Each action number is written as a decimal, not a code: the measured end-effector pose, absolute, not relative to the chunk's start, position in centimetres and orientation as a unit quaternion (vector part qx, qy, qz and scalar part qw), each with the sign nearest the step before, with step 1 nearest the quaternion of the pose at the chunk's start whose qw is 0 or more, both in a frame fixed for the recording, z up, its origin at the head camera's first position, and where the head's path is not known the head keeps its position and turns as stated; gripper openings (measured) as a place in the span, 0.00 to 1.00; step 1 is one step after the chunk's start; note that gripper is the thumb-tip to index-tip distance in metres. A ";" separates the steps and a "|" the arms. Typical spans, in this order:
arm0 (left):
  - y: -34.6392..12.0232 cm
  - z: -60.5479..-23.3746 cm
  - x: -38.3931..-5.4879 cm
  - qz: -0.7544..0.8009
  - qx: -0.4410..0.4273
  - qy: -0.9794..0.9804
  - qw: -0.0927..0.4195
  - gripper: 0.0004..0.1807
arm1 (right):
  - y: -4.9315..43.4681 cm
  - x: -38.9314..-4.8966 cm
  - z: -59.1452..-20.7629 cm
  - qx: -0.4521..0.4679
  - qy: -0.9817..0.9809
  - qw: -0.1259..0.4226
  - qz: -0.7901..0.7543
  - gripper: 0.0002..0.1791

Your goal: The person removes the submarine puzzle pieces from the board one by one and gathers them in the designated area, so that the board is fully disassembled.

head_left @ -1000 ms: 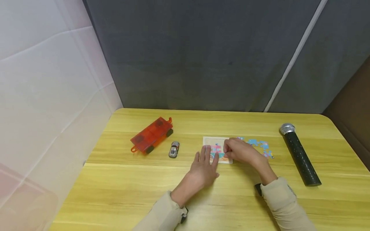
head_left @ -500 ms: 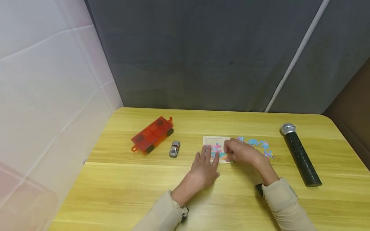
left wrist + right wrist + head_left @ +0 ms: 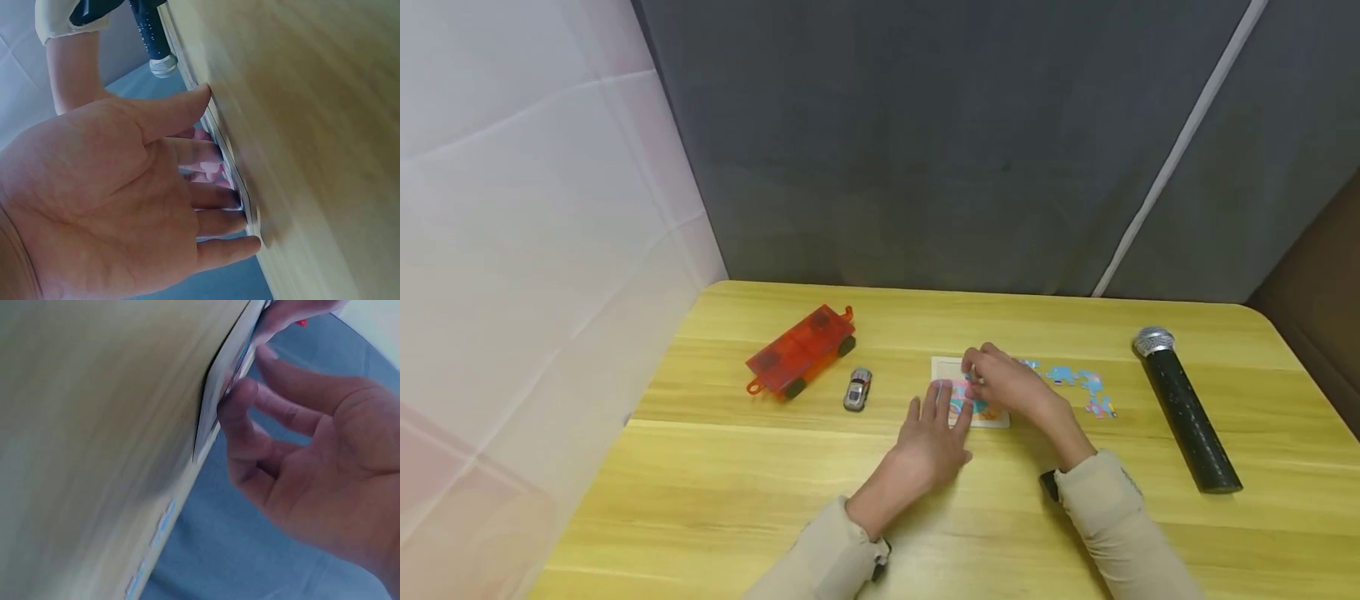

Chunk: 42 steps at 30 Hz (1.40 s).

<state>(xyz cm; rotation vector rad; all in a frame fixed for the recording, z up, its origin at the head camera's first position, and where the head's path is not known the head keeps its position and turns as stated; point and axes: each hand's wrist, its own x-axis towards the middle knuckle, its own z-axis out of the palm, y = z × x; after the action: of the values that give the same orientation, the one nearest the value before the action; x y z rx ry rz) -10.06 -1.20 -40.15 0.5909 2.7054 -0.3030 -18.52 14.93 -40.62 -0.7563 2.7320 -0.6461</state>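
A small jigsaw board (image 3: 946, 367) with a pale frame lies on the table, partly filled with pink, teal and orange pieces. My left hand (image 3: 934, 446) lies flat with straight, spread fingers, their tips resting on the board's lower left. In the left wrist view its palm (image 3: 119, 200) faces the camera and holds nothing. Over the board's middle, my right hand (image 3: 1011, 385) has bent fingers and a thumb that pinch at a pink puzzle piece (image 3: 970, 391). The right wrist view shows its thumb and forefinger (image 3: 236, 403) against the board surface; the piece is mostly hidden.
Several loose blue and pink puzzle pieces (image 3: 1090, 382) lie right of the board. Farther right is a black microphone (image 3: 1191, 425) with a silver head. A silver toy car (image 3: 857, 390) and a red see-through toy wagon (image 3: 802, 352) stand to the left on the wooden table (image 3: 715, 492).
My right hand has moved left and slightly up, from the board's right edge to its middle, with its fingers less tightly curled. The left hand has stayed on the board.
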 end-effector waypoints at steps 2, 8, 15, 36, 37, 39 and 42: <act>-1.1 -40.3 -10.1 -0.104 0.209 0.956 0.179 0.39 | 14.8 -18.6 -40.9 -0.246 0.936 0.123 -0.218 0.07; -0.9 -40.5 -10.0 -0.117 0.209 0.955 0.178 0.39 | 14.8 -18.9 -41.0 -0.243 0.935 0.123 -0.227 0.06; -0.9 -40.4 -10.0 -0.121 0.208 0.953 0.182 0.40 | 14.7 -19.4 -40.9 -0.248 0.923 0.120 -0.268 0.03; -0.9 -40.4 -9.9 -0.126 0.216 0.952 0.174 0.39 | 22.9 -19.8 -38.4 -0.198 0.896 0.236 -0.320 0.09; -0.9 -40.5 -9.9 -0.124 0.217 0.953 0.174 0.39 | 23.7 -19.8 -38.4 -0.188 0.900 0.243 -0.308 0.10; -1.0 -40.6 -10.0 -0.121 0.218 0.953 0.172 0.39 | 25.0 -19.7 -38.4 -0.165 0.910 0.250 -0.286 0.11; -0.9 -40.7 -9.9 -0.120 0.219 0.953 0.169 0.40 | 26.0 -19.7 -38.5 -0.142 0.923 0.251 -0.255 0.11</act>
<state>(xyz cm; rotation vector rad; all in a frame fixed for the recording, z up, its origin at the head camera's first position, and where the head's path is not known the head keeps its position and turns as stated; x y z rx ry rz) -9.92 -0.94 -40.66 0.6235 2.7103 -0.3417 -19.66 26.02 -38.48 -0.3856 2.5111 -0.6948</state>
